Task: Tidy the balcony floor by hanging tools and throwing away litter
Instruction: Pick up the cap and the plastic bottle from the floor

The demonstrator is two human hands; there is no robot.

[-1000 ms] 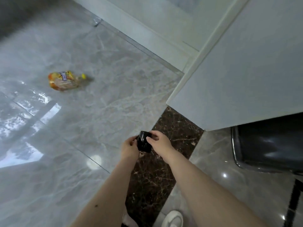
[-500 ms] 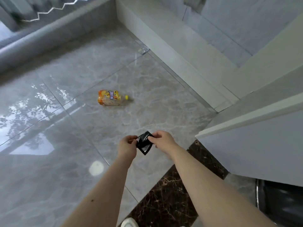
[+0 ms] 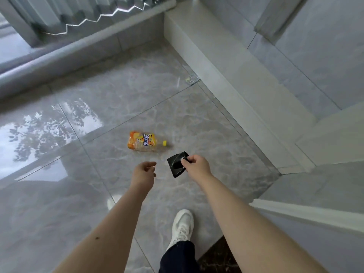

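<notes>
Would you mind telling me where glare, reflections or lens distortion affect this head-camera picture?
Head view: the glossy grey marble floor mirrors trees and bright sky at left, and a round glare spot sits beside the left forearm; wide-angle distortion bows the white baseboard; the orange-labelled plastic bottle and the folded black plastic bag in the right hand stay sharp.

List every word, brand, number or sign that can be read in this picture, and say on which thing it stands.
Bottle label: large blue and white characters on the orange and yellow wrap, too blurred to read.
Black bag in the right hand: no text visible.
White shoe: no text or logo visible.
Floor and walls: no signs or numbers.
</notes>
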